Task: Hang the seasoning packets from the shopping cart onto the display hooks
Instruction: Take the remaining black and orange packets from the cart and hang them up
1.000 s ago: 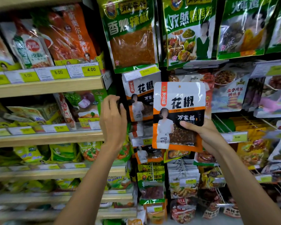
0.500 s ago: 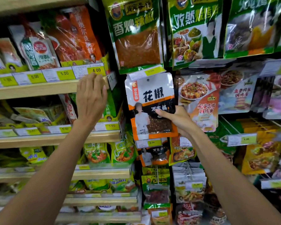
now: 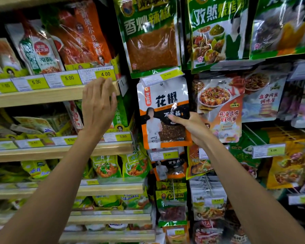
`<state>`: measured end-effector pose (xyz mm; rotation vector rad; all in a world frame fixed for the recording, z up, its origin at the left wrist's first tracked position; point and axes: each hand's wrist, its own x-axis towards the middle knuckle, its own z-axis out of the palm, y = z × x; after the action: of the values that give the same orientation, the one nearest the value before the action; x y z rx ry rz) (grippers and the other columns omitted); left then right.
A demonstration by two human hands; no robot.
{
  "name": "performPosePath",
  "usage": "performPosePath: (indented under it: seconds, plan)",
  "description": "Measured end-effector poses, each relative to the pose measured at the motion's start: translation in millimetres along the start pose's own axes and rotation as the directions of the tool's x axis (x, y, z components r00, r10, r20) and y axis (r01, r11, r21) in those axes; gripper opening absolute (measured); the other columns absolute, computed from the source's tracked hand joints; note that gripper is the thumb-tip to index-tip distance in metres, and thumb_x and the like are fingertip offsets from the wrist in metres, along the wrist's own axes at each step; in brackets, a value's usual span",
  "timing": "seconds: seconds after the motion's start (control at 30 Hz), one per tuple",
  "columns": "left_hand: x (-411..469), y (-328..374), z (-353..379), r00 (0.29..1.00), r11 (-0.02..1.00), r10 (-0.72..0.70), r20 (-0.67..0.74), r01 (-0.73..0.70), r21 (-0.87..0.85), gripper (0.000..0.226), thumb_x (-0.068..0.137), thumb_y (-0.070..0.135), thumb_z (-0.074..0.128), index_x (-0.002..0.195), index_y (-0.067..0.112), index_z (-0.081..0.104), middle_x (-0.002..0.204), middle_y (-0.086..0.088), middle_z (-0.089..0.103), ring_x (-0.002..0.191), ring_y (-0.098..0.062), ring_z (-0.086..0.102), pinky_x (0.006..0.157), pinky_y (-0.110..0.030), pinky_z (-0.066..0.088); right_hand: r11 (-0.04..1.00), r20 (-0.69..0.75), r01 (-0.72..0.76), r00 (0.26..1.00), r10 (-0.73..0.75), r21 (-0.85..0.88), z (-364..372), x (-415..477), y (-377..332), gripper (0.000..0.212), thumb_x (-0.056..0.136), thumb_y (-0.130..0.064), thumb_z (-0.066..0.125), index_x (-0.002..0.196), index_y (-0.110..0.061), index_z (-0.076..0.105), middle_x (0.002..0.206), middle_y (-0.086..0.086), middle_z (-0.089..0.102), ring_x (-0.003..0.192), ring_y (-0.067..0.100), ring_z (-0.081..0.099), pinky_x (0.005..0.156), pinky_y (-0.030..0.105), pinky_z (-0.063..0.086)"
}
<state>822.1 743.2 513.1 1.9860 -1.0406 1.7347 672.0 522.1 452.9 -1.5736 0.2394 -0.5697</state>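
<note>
One seasoning packet [image 3: 163, 113] pinched by right hand [image 3: 192, 127], left hand [image 3: 97, 106] spread

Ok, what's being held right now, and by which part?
The right hand pinches the white, orange and black plastic seasoning packet at its right edge, about mid-height. The left hand holds nothing.

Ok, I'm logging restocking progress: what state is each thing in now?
white-and-orange peppercorn packet: upright under the yellow-and-white price tag, held; whether hooked, cannot tell.
right hand: grips the packet's lower right.
left hand: open, fingers at the wooden shelf edge.
</note>
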Motion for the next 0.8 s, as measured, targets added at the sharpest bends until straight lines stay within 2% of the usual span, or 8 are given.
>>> performPosePath:
  seconds: [0.07,0.2,0.4,0.57,0.63,0.73,0.8]
  plan:
    - [-0.6,0.7,0.2,1.0,1.0,-0.001,-0.008,0.001,-0.01,0.03,0.099,0.013,0.044,0.121,-0.005,0.055,0.115,-0.025,0.058,0.105,-0.04,0.053,0.095,-0.047,0.041,1.0,-0.03,-0.014,0.999,0.014,0.004,2.1,5.1,1.4,0.041,0.078,-0.03,0.078,0.113,-0.011,0.068,0.11,0.001,0.071,0.109,0.017,0.063,0.104,0.041,0.045]
    - [-1.2,1.2,-0.4,1.0,1.0,-0.01,0.009,0.01,-0.016,0.032,0.1,0.014,0.043,0.122,-0.005,0.055,0.117,-0.025,0.058,0.108,-0.039,0.054,0.097,-0.046,0.041,1.0,-0.08,-0.016,0.997,0.016,0.001,7.9,17.7,-0.6,0.069,0.077,-0.031,0.08,0.134,-0.006,0.052,0.133,0.01,0.059,0.125,0.026,0.054,0.109,0.046,0.04]
    - [-0.4,1.8,-3.6,0.999,0.999,-0.02,0.036,0.021,-0.028,0.031,0.1,0.013,0.043,0.122,-0.005,0.055,0.117,-0.025,0.058,0.109,-0.039,0.053,0.097,-0.047,0.04,1.0,-0.225,-0.005,0.974,-0.001,-0.024,13.0,35.2,5.6,0.043,0.081,-0.017,0.077,0.116,0.002,0.064,0.117,0.017,0.067,0.112,0.032,0.062,0.098,0.047,0.049]
    - [-0.3,3.9,-9.5,0.996,0.998,-0.036,0.087,0.041,-0.057,0.033,0.1,0.013,0.042,0.126,-0.005,0.053,0.121,-0.025,0.056,0.112,-0.04,0.052,0.1,-0.047,0.039,0.991,-0.302,0.015,0.952,-0.054,-0.13,16.1,33.0,8.9,0.042,0.08,-0.02,0.078,0.114,0.0,0.066,0.114,0.014,0.069,0.108,0.028,0.064,0.091,0.041,0.052]
    - [0.5,5.2,-14.0,0.995,0.996,-0.038,0.088,0.044,-0.074,0.034,0.099,0.012,0.044,0.126,-0.006,0.052,0.123,-0.025,0.056,0.113,-0.04,0.052,0.102,-0.047,0.039,0.976,-0.314,0.028,0.945,-0.096,-0.215,16.5,23.0,10.2,0.041,0.082,-0.02,0.077,0.115,0.0,0.064,0.115,0.012,0.068,0.109,0.026,0.063,0.087,0.034,0.051]
    - [-1.2,11.5,-22.6,0.999,0.996,-0.014,0.051,0.019,-0.083,0.031,0.097,0.008,0.047,0.124,-0.007,0.053,0.122,-0.025,0.057,0.114,-0.038,0.051,0.102,-0.046,0.039,0.928,-0.36,0.034,0.916,-0.178,-0.372,16.9,-3.0,10.5,0.046,0.087,-0.018,0.071,0.126,0.002,0.057,0.123,0.014,0.064,0.117,0.025,0.058,0.089,0.023,0.045]
    - [-6.6,22.4,-27.7,0.999,0.994,0.011,0.03,-0.008,-0.113,0.028,0.095,0.005,0.048,0.12,-0.006,0.055,0.12,-0.024,0.058,0.113,-0.035,0.05,0.099,-0.046,0.041,0.906,-0.403,0.022,0.891,-0.209,-0.422,14.0,-25.7,8.6,0.045,0.091,-0.017,0.066,0.13,0.0,0.053,0.127,0.013,0.061,0.119,0.024,0.056,0.097,0.027,0.045]
